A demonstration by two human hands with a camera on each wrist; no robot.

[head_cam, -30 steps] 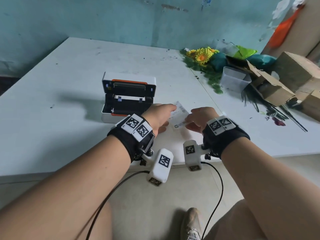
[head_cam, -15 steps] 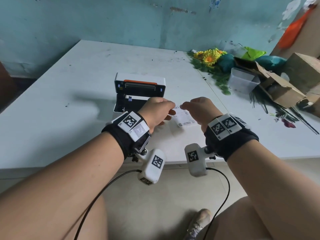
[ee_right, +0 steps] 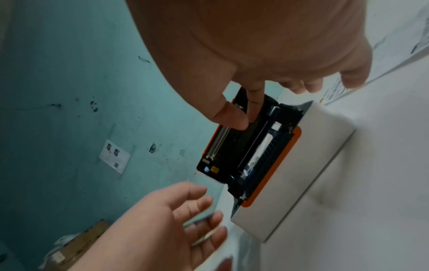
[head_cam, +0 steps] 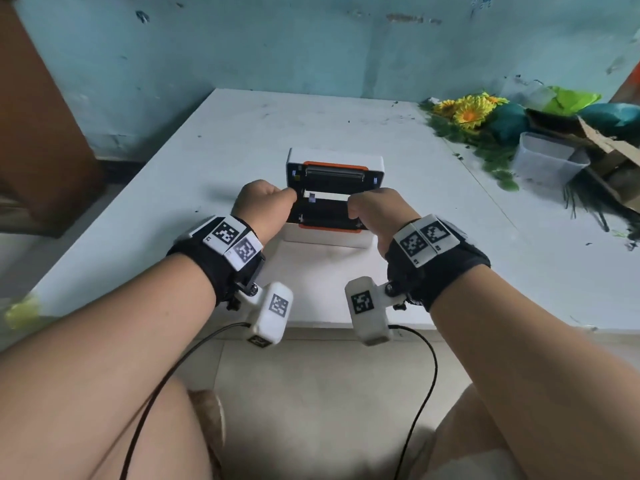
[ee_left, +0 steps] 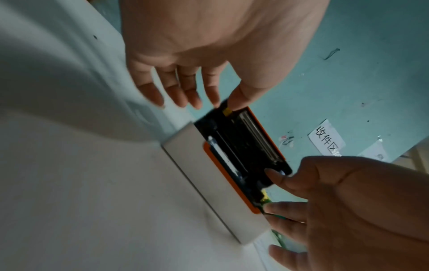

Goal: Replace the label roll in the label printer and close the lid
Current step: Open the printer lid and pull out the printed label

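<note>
On the white bench [head_cam: 194, 161], both hands, left [head_cam: 265, 206] and right [head_cam: 379, 211], reach loosely open, gripping nothing, thumbs touching the open white-and-orange plastic label printer [head_cam: 334, 199].

The label printer [head_cam: 335, 199] sat on the white table [head_cam: 173, 209], near the front edge and about midway along it. It was a white box with orange trim around its opening, and its lid [head_cam: 335, 169] stood raised at the back, showing a metal bar under the orange rim. The black bay [head_cam: 327, 211] lay open; a white strip [ee_right: 263, 146] ran along its front side.
</note>
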